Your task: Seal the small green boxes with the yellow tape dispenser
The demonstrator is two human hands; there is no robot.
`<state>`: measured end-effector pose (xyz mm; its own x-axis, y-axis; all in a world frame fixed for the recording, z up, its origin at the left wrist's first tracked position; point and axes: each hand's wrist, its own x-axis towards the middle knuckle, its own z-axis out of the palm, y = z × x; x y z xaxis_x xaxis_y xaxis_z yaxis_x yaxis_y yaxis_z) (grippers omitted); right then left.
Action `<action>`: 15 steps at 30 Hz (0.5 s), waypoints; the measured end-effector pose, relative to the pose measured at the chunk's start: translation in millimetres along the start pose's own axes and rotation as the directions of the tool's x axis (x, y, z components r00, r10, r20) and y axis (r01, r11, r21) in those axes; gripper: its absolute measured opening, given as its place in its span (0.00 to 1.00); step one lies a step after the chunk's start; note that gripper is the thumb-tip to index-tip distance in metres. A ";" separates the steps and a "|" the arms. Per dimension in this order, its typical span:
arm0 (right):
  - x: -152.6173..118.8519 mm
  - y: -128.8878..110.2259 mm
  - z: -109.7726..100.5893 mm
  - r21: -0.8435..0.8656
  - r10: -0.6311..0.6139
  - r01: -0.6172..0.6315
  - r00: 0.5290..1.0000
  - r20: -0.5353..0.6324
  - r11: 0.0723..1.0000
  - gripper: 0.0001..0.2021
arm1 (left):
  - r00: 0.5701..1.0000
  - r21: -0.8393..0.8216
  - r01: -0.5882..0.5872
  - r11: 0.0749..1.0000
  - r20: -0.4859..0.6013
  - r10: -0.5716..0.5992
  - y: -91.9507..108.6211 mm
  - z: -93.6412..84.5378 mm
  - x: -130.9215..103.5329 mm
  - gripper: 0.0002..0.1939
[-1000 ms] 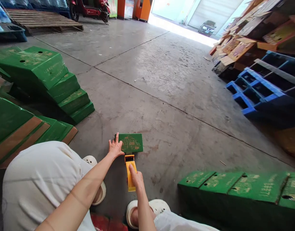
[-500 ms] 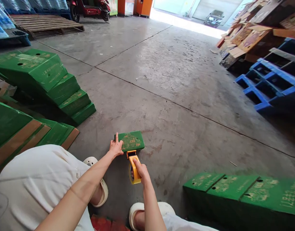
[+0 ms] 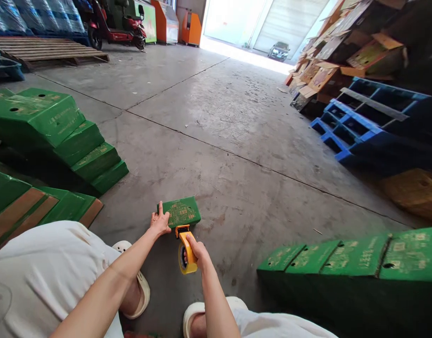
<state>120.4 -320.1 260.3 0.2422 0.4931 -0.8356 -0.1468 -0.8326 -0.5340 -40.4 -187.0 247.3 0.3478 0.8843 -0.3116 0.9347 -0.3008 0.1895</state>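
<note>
A small green box with gold print stands on the concrete floor in front of me. My left hand rests on its left end, fingers spread, one finger stretched over the top. In my right hand is a yellow tape dispenser with a roll of tape in it. Its orange head is at the near side of the box; whether it touches the box I cannot tell.
Green boxes are stacked at the left and in a row at the lower right. Blue pallets and a heap of cardboard boxes stand at the right. A wooden pallet and red scooter are far left.
The view has turned, so the surroundings sit further left and mostly lower. Both hands keep about the same place at the green box, with the dispenser still by its near side.
</note>
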 end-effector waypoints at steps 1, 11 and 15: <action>1.0 -0.3 0.4 -0.013 -0.004 0.004 1.000 -0.014 1.000 0.25 | 1.000 0.003 -0.002 1.000 0.002 0.002 0.0 0.3 0.5 0.25; 23.0 0.2 7.0 -0.097 -0.035 0.024 0.993 -0.115 0.995 0.19 | 1.000 0.010 0.012 1.000 -0.002 -0.012 -2.7 12.0 3.2 0.26; 30.0 12.0 10.7 -0.102 -0.033 0.023 0.994 -0.101 0.994 0.21 | 1.000 -0.003 -0.004 1.000 -0.002 0.004 -1.9 12.7 7.7 0.26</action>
<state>115.7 -312.6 227.5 0.3422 0.4925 -0.8002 -0.0423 -0.8427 -0.5367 -38.6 -184.2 232.7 0.3518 0.8837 -0.3087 0.9329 -0.3036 0.1939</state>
